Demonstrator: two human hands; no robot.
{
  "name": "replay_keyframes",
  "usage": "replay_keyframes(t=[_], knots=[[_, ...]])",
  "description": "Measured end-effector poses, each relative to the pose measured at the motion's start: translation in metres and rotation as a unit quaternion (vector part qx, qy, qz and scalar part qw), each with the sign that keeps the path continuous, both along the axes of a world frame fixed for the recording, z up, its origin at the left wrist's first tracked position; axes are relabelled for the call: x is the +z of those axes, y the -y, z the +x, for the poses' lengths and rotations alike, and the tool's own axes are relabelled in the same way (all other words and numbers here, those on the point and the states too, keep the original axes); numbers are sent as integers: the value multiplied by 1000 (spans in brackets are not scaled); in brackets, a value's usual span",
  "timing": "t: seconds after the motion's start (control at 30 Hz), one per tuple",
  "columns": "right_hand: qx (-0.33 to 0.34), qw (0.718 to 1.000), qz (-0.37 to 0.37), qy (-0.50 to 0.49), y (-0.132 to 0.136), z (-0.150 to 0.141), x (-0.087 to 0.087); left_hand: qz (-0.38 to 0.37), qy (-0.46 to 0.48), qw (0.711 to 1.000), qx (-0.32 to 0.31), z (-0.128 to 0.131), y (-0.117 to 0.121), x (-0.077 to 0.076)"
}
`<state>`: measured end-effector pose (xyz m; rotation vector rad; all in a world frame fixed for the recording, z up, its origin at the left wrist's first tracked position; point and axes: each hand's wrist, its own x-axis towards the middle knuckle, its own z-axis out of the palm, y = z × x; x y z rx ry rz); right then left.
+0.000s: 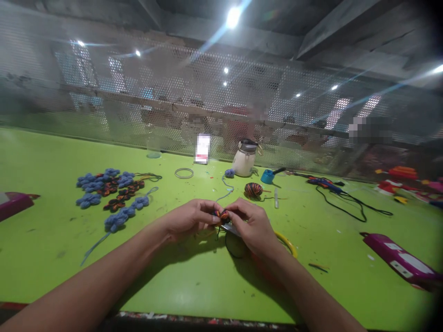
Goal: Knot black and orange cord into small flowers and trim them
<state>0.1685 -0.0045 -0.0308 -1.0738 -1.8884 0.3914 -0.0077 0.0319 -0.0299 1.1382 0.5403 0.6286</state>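
Observation:
Near the middle of the table, my left hand (pixel 199 217) pinches a small crocheted piece of black, orange and blue yarn (pixel 223 215). My right hand (pixel 254 226) closes its thumb and fingers on the other side of that piece. A dark yarn end hangs below it. Scissors with a yellow handle (pixel 287 242) show at my right hand, their blade under its fingers; whether the hand holds them or they lie on the table I cannot tell. Beyond the hands sits a ball of multicoloured yarn (pixel 254 190).
Blue crocheted flowers (pixel 88 199) and dark orange ones (pixel 117 201) lie left on the green table (pixel 194 295). Behind are a lidded jar (pixel 244 161), a ring (pixel 183 173) and a blue tape roll (pixel 267 176). A glue gun (pixel 325 185) and purple device (pixel 398 258) lie right.

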Motion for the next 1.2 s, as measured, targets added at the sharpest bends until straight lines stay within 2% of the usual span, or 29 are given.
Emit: replay_keyframes(t=[0.23, 0.43, 0.53, 0.63, 0.77, 0.83, 0.9, 1.07, 1.2], knots=[[4, 989, -106, -104, 0, 3, 10, -26, 23, 999, 28, -2, -1, 4], [14, 977, -169, -129, 1, -2, 7, -33, 26, 998, 36, -1, -2, 1], [41, 952, -236, -192, 0, -4, 3, -37, 31, 998, 34, 0, -2, 0], [77, 914, -295, -268, -1, -3, -1, -34, 35, 998, 46, 2, -3, -1], [101, 866, -344, -350, -1, -2, -1, 9, 34, 997, 68, 3, -5, -3], [105, 854, -356, -364, -1, -2, -1, 36, 34, 995, 84, 3, -5, -4], [109, 857, -357, -354, -1, -3, -2, 69, 32, 993, 92, 3, -5, -4], [114, 893, -316, -298, -1, -2, -7, 121, 21, 988, 94, 2, -3, -1], [120, 897, -313, -288, -1, -1, -8, 137, -1, 988, 74, 3, -1, 4]])
